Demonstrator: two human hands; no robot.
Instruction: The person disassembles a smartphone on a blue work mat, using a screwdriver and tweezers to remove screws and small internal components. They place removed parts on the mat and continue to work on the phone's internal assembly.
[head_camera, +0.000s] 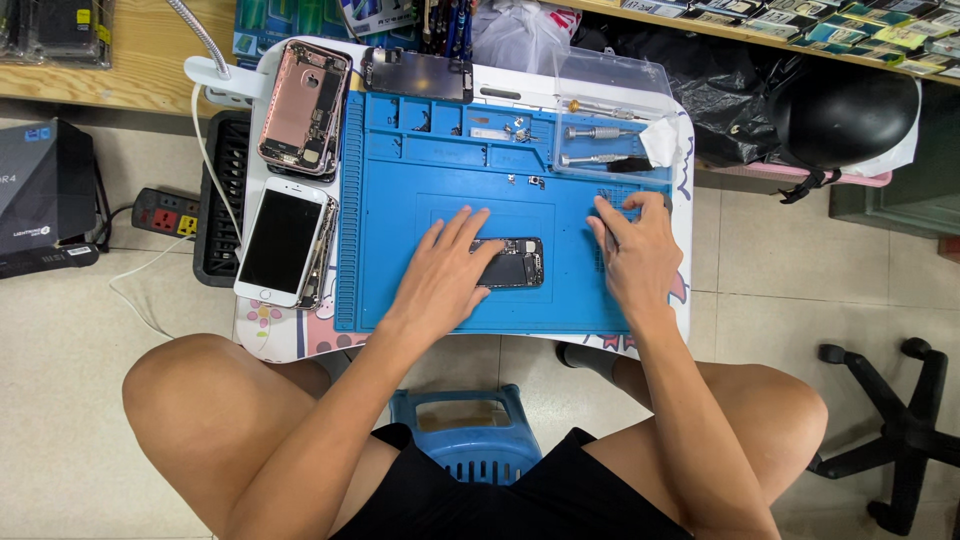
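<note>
Left hand lay flat, fingers spread and open, on the blue work mat, fingertips resting on the left end of a small dark phone circuit board. Board sat near mat centre, slightly toward 5 o'clock, long side running 9 to 3. Right hand was just beside the board at its 3 o'clock, fingers curled down onto the mat's gridded patch; couldn't tell if it pinched anything, nothing visible in it.

Mat covered most of a small white tabletop. At the mat's 10 o'clock, off the mat: opened rose-gold phone housing, internals up. Below it, at 9 o'clock, a white phone face up, screen dark, lying on another frame. At 12 o'clock, across the mat's top edge, a detached dark screen panel. At 2 o'clock, a clear plastic tray with screwdrivers inside. Few loose small parts in the mat's upper compartments, well apart from both hands.

Floor: blue plastic stool between the knees at 6 o'clock, power strip at 9 o'clock, black chair base at 4 o'clock, black helmet at 2 o'clock.
</note>
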